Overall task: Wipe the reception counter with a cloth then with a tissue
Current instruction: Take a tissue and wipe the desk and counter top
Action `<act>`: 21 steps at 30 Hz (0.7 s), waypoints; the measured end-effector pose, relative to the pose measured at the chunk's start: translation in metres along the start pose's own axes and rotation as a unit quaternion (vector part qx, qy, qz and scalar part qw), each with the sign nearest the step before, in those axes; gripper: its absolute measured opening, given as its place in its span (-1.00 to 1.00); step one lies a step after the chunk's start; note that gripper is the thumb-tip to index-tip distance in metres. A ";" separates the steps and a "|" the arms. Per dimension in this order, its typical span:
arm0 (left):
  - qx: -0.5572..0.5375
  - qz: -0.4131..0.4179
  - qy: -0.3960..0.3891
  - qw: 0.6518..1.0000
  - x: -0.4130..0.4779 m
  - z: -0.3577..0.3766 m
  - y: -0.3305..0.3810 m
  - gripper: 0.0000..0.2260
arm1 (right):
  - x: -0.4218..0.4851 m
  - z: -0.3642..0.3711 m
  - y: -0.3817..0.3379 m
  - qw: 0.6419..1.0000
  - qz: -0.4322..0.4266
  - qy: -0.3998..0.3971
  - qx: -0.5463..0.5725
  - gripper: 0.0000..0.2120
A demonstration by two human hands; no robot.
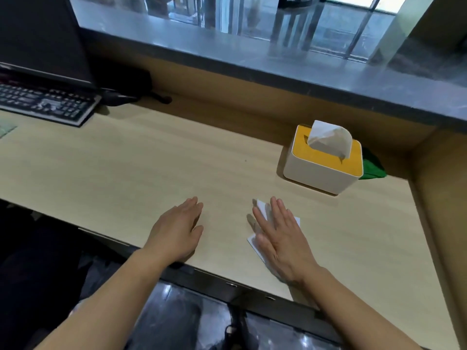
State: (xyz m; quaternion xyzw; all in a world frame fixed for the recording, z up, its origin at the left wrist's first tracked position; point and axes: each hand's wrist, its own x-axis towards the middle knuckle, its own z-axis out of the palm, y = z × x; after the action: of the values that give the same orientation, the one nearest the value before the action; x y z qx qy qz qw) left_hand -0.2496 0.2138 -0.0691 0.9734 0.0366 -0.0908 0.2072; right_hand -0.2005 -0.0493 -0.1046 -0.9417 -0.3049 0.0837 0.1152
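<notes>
One tissue (pixel 328 140) sticks up from the yellow-topped tissue box (pixel 318 173).

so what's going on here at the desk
A person is wiping the wooden counter. Their right hand presses flat on a white tissue, while the left hand rests open on the bare wood beside it. The green cloth lies set aside behind the tissue box in the far right corner, so the cloth pass looks done. A keyboard sits far left.
</notes>
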 end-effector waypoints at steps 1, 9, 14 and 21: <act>0.003 0.000 0.001 1.000 0.000 -0.001 -0.002 -0.47 | -0.007 -0.002 0.002 1.000 -0.018 -0.012 -0.006 -0.43; -0.005 0.017 0.005 1.000 0.015 0.003 0.016 -0.48 | -0.026 0.008 0.019 0.994 -0.077 -0.044 -0.065 -0.45; -0.001 0.017 0.000 1.000 0.021 0.008 0.020 -0.48 | -0.005 0.008 0.026 0.996 -0.070 -0.044 -0.044 -0.37; -0.002 -0.046 0.024 0.999 0.009 0.005 -0.002 -0.51 | 0.055 0.011 0.015 0.999 0.023 -0.020 -0.032 -0.25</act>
State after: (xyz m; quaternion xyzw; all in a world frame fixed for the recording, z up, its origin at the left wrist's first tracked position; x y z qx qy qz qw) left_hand -0.2422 0.2139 -0.0758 0.9721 0.0865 -0.0764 0.2042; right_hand -0.1506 -0.0264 -0.1236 -0.9498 -0.2880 0.0951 0.0765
